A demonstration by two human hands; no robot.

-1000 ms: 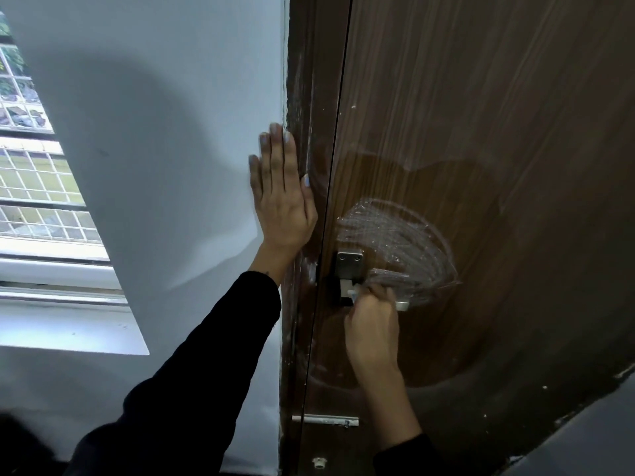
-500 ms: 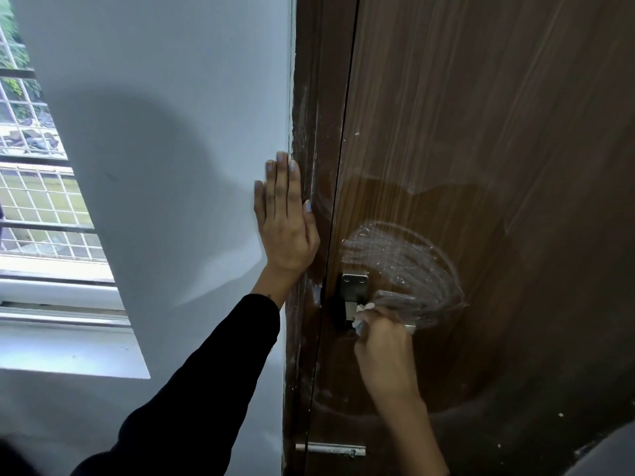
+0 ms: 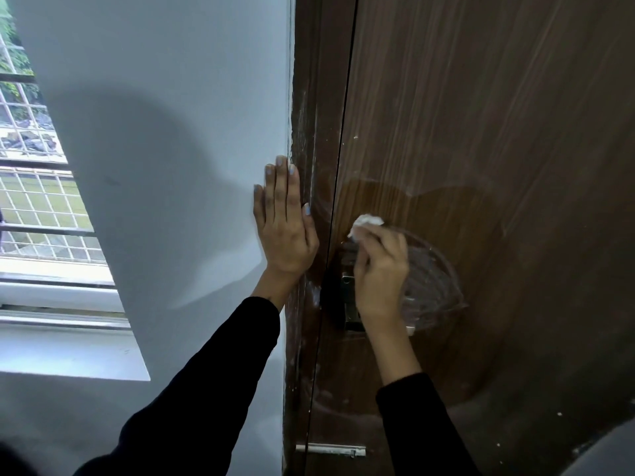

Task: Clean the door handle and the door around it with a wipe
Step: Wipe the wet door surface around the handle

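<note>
And the right hand has come up off the handle since a moment ago; it now sits above the lock plate, carrying the white wipe with it onto the wood. The view has also slid, so everything sits lower and further right in frame.

Biggest thing here: the brown wood-grain door, filling the right side, streaked with pale wiping marks and a foamy arc just right of the hand. Left of it, the plain white wall, then the dark door frame with whitish smears down its edge. Far left, a window with a wire grille.

Left hand, black sleeve, lies flat and open, fingers together, palm on the wall right at the frame's edge, holding nothing. Right hand's grip is closed on the crumpled wipe, which pokes out above the fingertips and presses the door beside its edge. Metal door handle plate peeks out beneath that wrist, mostly hidden. Low down, a small metal bolt.
</note>
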